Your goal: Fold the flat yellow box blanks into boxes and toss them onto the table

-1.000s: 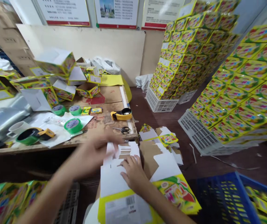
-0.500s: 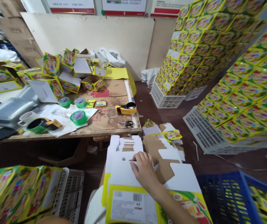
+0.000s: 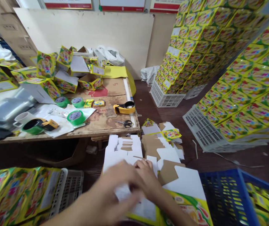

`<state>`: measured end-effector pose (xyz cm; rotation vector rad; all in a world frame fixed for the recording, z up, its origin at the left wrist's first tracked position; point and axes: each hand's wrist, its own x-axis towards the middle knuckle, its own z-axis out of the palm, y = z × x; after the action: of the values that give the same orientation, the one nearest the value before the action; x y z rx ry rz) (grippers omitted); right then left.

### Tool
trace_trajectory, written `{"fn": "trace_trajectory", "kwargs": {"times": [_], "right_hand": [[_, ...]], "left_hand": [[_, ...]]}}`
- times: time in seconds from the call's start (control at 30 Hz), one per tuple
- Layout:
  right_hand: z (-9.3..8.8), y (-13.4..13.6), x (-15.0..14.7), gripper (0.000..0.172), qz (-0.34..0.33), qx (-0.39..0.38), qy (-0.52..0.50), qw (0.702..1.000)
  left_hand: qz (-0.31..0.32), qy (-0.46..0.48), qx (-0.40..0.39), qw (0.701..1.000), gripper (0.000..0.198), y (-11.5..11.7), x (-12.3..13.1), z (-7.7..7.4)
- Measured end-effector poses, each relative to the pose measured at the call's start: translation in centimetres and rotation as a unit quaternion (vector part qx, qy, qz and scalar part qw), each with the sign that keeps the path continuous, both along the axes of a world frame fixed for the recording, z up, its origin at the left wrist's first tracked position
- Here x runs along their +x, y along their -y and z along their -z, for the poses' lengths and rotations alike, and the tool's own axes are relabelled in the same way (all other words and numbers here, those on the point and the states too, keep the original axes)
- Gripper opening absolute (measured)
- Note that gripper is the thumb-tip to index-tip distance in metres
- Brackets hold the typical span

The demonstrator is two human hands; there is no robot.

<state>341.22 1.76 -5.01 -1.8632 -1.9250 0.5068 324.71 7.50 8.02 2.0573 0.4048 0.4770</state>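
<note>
A flat cardboard carton (image 3: 191, 180), white and brown inside with yellow-green print, lies on a stack of flattened cartons in front of me. My right hand (image 3: 146, 174) rests on the white flaps with bent fingers; its fingertips press at a flap edge, and what they grip is hidden. Nearer the camera, my left hand (image 3: 115, 188) is smeared by motion above the cartons and partly covers my right hand. Whether it holds anything does not show.
The wooden table (image 3: 97, 127) ahead bears green tape rolls, scissors (image 3: 124, 123), a yellow tape dispenser (image 3: 125, 108) and open boxes. A blue crate (image 3: 242, 188) stands at the right, a crate of packed boxes (image 3: 28, 188) at the left. Tall box stacks (image 3: 195, 47) rise behind.
My left hand has come in from the lower left, over the cartons. My right hand stays on the flaps, its fingers more bent. The view has shifted slightly.
</note>
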Motion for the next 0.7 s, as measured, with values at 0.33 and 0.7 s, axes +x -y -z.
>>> {"fn": "trace_trajectory", "kwargs": {"times": [0.33, 0.7], "right_hand": [[-0.4, -0.5, 0.0, 0.024, 0.065, -0.009, 0.042, 0.997], [-3.8, 1.6, -1.3, 0.013, 0.051, 0.061, -0.03, 0.996]], "left_hand": [[-0.246, -0.113, -0.113, 0.956, 0.022, -4.9, -4.3, 12.2], [-0.278, -0.008, -0.248, 0.928, 0.025, -5.1, -3.2, 13.0]]}}
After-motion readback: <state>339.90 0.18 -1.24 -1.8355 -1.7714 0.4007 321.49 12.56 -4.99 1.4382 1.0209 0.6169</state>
